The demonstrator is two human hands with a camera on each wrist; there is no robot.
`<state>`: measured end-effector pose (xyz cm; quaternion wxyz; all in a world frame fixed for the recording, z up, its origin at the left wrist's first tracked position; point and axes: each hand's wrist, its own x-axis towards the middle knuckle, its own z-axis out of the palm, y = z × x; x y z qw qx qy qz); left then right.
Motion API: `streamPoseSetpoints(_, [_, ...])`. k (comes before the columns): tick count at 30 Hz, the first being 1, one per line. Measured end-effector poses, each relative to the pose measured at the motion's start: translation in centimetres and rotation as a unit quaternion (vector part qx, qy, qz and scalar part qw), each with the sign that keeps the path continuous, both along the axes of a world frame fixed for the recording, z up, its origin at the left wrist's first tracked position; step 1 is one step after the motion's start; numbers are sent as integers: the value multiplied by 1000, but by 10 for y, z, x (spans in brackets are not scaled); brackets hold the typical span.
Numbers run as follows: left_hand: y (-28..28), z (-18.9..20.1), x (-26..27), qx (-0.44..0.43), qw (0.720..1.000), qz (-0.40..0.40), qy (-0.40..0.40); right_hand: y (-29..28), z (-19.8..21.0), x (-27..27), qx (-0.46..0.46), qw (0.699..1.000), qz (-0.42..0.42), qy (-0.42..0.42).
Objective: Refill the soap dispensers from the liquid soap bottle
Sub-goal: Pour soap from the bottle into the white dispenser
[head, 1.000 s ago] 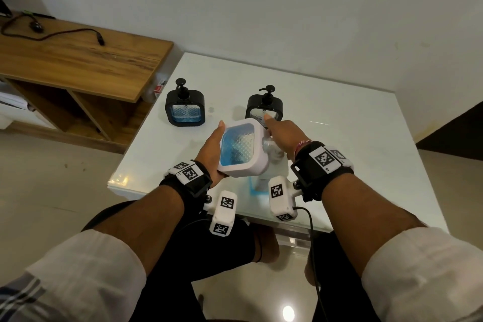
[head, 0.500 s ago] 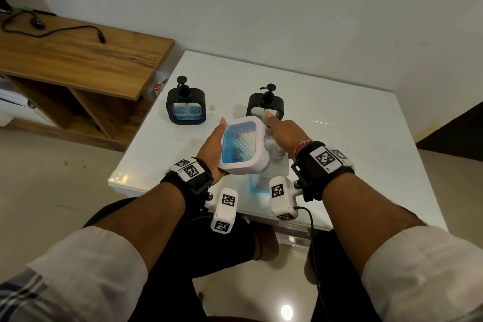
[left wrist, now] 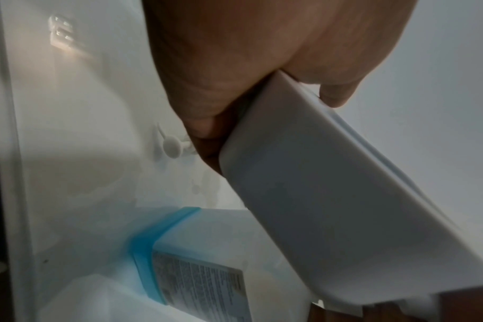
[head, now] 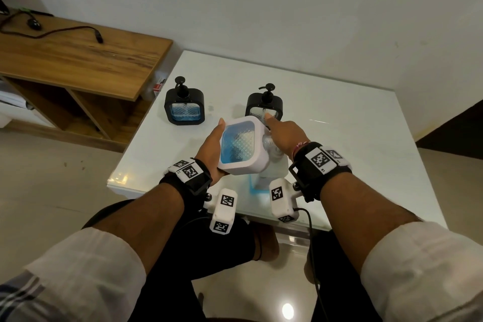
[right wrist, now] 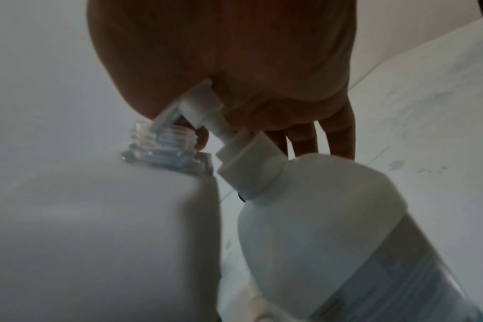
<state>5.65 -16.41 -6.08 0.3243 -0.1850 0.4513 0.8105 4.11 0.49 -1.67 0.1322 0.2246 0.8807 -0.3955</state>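
Observation:
My left hand grips a white-framed dispenser and holds it tilted above the table, blue soap showing in its window. Its clear threaded neck has no cap and points right. The white liquid soap bottle, with a blue band at its base, stands beneath my hands. My right hand lies over its pump head with straight fingers, the palm pressing on it. The nozzle reaches into the neck. The left hand has its thumb on the dispenser's front rim.
Two black-framed dispensers stand farther back on the white table: the left one holds blue soap, the right one looks nearly clear. A small white pump part lies on the table. A wooden desk with a cable stands to the left.
Almost nothing differs. Both hands keep their hold, and the white dispenser shifts only slightly at the bottle's nozzle.

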Motion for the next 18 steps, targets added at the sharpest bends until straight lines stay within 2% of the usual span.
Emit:
streamPoseSetpoints(8, [-2, 0, 5, -8, 1000, 9, -4, -3, -2, 9, 22, 1000, 8, -13])
streamPoseSetpoints(18, [1, 2, 6, 2, 1000, 8, -1, -2, 0, 8, 5, 1000, 3, 1])
